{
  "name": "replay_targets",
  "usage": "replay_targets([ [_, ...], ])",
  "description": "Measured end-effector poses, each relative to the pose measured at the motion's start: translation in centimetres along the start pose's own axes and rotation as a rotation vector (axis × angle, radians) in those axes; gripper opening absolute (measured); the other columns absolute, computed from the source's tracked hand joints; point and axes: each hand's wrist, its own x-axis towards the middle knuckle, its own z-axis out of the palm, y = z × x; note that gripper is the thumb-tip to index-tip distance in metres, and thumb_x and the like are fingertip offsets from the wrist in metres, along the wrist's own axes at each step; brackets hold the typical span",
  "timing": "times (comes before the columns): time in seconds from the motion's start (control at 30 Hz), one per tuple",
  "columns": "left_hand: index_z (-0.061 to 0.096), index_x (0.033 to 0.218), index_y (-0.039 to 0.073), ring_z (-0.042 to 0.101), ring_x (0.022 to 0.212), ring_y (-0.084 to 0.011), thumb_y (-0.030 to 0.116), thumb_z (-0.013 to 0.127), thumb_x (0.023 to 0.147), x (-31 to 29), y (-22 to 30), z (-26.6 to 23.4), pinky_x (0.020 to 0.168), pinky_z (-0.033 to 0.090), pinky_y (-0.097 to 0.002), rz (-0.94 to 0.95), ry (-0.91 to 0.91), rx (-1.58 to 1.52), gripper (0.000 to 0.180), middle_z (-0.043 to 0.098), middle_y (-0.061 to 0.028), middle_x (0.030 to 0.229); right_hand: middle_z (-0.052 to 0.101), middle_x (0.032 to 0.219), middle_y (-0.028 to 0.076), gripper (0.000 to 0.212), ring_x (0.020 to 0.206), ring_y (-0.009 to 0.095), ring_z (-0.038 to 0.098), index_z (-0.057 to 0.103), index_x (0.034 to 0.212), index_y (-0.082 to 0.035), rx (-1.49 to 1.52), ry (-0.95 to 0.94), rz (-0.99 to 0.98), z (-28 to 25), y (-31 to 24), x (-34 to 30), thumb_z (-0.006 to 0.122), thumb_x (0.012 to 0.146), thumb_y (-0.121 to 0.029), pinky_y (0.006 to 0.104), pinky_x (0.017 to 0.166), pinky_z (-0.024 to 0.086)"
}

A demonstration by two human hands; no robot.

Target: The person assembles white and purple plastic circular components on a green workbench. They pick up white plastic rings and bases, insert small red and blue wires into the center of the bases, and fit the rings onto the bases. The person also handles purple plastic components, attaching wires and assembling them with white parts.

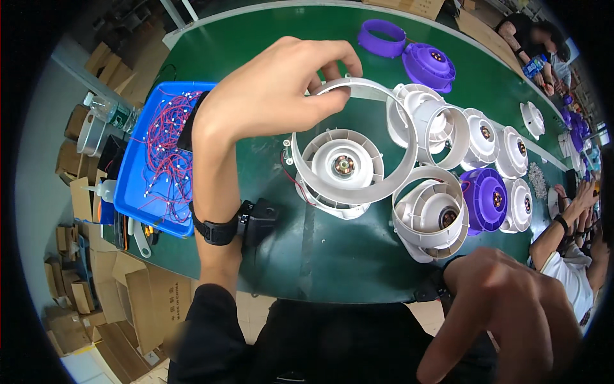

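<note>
The person's right hand [505, 313] is nearest, low at the right by the bench edge; its fingers bend downward, and I cannot tell whether they hold anything. The left hand [272, 89] reaches far over the green bench [339, 269], thumb and fingers pinched on the far rim of one wide white ring [348, 193]. That ring stands over one white fan housing [343, 165] with a copper-coloured motor at its hub; whether the two touch is unclear.

Two more white rings are to the right: one [455, 137] against a far cluster of white parts [409, 105], too overlapped to count, the other [401, 224] around one tilted white housing [441, 216]. Beyond these are four other white housings [481, 137], one set apart at the far right. Two purple housings [487, 200] and one purple ring [382, 38] also lie on the bench.

At the left is one blue tray [131, 182] of tangled red wires [169, 137]; the left forearm, with a black wrist device, crosses in front of its right side. Cardboard boxes [153, 294] crowd the left, and co-workers sit at the far right.
</note>
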Motion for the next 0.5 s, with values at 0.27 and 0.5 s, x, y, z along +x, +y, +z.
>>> replay_targets([
  [0.27, 0.064, 0.112, 0.004, 0.063, 0.085, -0.0165, 0.015, 0.074, 0.069, 0.3, 2.0, -1.1, 0.073, 0.052, -0.0288, 0.228, 0.38, 0.053, 0.045, 0.065, -0.0071, 0.094, 0.059, 0.088, 0.016, 0.016, 0.067, 0.023, 0.057, 0.065, 0.078, -0.001, 0.438, 0.16, -0.896, 3.6, 7.7, 10.8, 0.073, 0.08, -0.016, 0.0309, 0.062, 0.047],
  [0.5, 0.063, 0.11, 0.004, 0.066, 0.088, -0.0206, 0.002, 0.075, 0.057, 0.1, 3.0, -0.6, 0.08, 0.054, -0.031, 0.281, 0.5, 0.179, 0.054, 0.068, -0.0077, 0.1, 0.061, 0.107, 0.013, 0.022, 0.1, 0.018, 0.056, 0.062, 0.096, 0.003, 0.162, 0.62, -0.563, 1.0, 9.0, 11.2, 0.057, 0.094, -0.019, 0.031, 0.091, 0.042],
])
